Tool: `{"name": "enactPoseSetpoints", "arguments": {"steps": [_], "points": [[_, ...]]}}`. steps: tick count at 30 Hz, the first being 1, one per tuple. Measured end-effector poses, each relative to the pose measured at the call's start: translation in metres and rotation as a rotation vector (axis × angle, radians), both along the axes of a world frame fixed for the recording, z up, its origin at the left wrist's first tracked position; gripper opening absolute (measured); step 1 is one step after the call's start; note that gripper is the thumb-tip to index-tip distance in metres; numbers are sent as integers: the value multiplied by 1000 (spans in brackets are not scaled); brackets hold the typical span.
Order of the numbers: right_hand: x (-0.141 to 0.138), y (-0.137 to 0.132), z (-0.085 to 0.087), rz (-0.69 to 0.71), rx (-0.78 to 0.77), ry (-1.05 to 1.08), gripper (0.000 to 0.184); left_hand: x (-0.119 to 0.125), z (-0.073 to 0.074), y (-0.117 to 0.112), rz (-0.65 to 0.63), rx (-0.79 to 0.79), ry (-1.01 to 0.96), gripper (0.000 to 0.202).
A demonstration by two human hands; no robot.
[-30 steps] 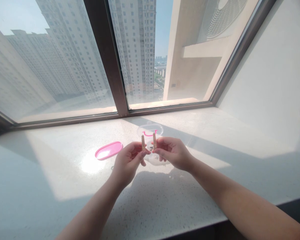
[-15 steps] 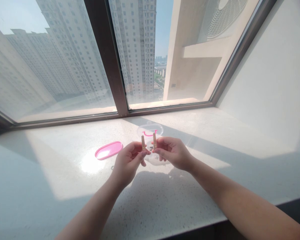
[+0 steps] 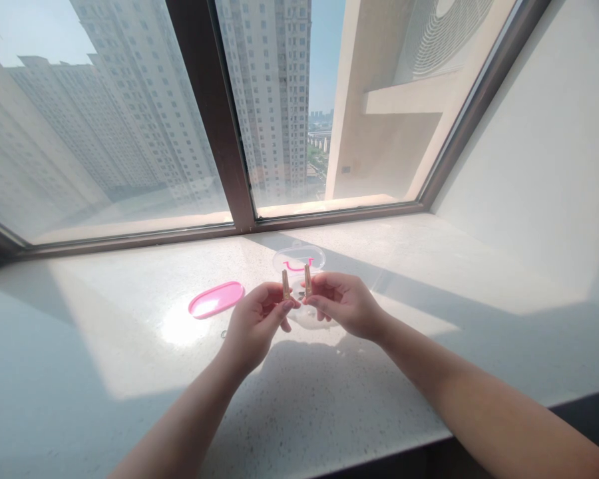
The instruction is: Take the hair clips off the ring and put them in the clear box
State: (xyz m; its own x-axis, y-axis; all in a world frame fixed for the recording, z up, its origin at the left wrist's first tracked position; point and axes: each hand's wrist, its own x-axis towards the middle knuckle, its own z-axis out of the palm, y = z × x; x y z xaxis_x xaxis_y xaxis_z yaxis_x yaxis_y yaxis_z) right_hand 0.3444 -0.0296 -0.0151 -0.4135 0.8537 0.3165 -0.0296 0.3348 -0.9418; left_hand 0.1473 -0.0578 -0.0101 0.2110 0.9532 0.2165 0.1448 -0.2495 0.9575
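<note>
My left hand [image 3: 257, 324] is closed, with thumb and fingers pinching a slim gold clip [image 3: 286, 285] that points upward. Facing it, my right hand [image 3: 343, 303] pinches a second gold clip [image 3: 307, 281], also upright. A narrow gap separates the two clips, and their lower ends are partly covered by my fingertips. Behind and below the hands is a clear plastic box, mostly hidden, with its clear oval part [image 3: 307, 252] bearing a pink handle [image 3: 298, 267]. Left of my left hand lies a pink oval tray or lid [image 3: 216, 299].
All this rests on a pale speckled windowsill [image 3: 324, 399], partly in bright sun. A small ring-like item [image 3: 224, 334] lies beside my left wrist. The brown window frame [image 3: 239, 193] runs along the back, and a white wall [image 3: 539, 166] stands at the right.
Almost nothing differs. Both hands keep their clips in the same place, and the whole view has shifted very slightly.
</note>
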Motion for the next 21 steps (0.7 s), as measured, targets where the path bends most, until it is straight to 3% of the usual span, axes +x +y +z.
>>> {"name": "enactPoseSetpoints", "arguments": {"steps": [21], "points": [[0,0,1,-2,3,-15,16,2,3,0,11,-7,-25,18]]}}
